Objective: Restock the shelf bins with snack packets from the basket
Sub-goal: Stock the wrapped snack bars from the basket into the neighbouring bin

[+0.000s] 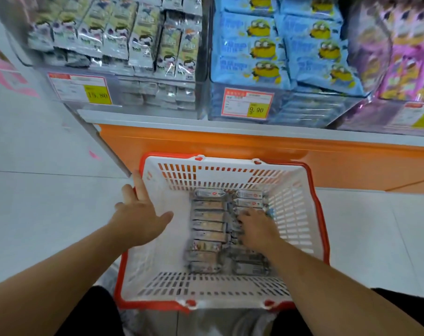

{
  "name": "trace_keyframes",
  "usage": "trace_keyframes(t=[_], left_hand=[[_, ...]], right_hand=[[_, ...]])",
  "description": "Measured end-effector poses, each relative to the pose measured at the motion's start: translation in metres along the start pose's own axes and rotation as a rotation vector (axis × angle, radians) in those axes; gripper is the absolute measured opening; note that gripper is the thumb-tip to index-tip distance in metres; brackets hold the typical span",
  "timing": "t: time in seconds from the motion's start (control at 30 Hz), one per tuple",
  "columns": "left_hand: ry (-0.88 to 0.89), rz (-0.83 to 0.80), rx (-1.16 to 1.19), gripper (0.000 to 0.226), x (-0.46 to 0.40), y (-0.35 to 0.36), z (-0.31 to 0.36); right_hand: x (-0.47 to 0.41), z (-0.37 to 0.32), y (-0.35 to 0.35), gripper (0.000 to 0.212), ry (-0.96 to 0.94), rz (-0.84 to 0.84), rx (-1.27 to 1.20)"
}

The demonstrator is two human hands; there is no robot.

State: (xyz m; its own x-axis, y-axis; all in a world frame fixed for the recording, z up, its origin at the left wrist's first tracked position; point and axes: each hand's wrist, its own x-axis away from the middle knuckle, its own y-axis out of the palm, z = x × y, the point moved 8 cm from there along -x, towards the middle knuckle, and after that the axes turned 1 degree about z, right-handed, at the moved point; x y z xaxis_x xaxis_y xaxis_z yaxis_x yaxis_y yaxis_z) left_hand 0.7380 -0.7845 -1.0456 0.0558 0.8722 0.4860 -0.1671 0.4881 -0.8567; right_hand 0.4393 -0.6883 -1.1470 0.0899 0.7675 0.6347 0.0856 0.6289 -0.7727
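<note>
near edge: both forearms come in over the basket's [230,291] near wall, and the right one runs deep inside while the left one stays outside its left wall.
right hand [255,230]: it is down on the snack packets [208,226], on the right-hand column about midway along; the fingers curl down into the packets, but i cannot tell whether they have one pinched or only press on top.
left hand [140,214]: fingers straight and spread, thumb out toward the packets, fingertips at the far-left part of the red rim; it holds nothing.
packets: two columns on the basket floor, shifted toward the right wall, each packet's long axis running left to right, stacked edge to edge from near wall to far wall.
key relation: the packets lie directly under the right fingertips, and the left column is just to their left; my right hand is plainly the nearer one, so i judge it should make the pick.
target: the shelf bins [133,93] sit beyond the basket's far wall and above it, so the lift must go up and away from me.
risk: adjoining packets may drag along.
</note>
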Motion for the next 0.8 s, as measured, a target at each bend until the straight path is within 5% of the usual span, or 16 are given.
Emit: trace_keyframes(t=[0.1,0.27,0.6,0.7,0.8], left_hand=[[-0.003,-0.007,0.009,0.128,0.001,0.0,0.0],[0.007,-0.031,0.045,0.128,0.0,-0.001,-0.002],[-0.032,-0.137,0.032,0.12,0.019,-0.022,0.005],[0.03,-0.069,-0.026,0.094,0.031,-0.061,0.024],[0.202,-0.17,0.17,0.049,0.047,-0.106,0.061]], right_hand=[[0.003,0.0,-0.002,0.064,0.007,0.037,-0.033],[0.01,-0.005,-0.002,0.026,-0.049,0.059,-0.081],[0.046,-0.026,-0.06,0.022,-0.135,-0.031,-0.417],[0.066,-0.049,-0.123,0.027,-0.232,0.051,-0.501],[0.104,-0.079,-0.204,0.029,-0.379,0.188,-0.501]])
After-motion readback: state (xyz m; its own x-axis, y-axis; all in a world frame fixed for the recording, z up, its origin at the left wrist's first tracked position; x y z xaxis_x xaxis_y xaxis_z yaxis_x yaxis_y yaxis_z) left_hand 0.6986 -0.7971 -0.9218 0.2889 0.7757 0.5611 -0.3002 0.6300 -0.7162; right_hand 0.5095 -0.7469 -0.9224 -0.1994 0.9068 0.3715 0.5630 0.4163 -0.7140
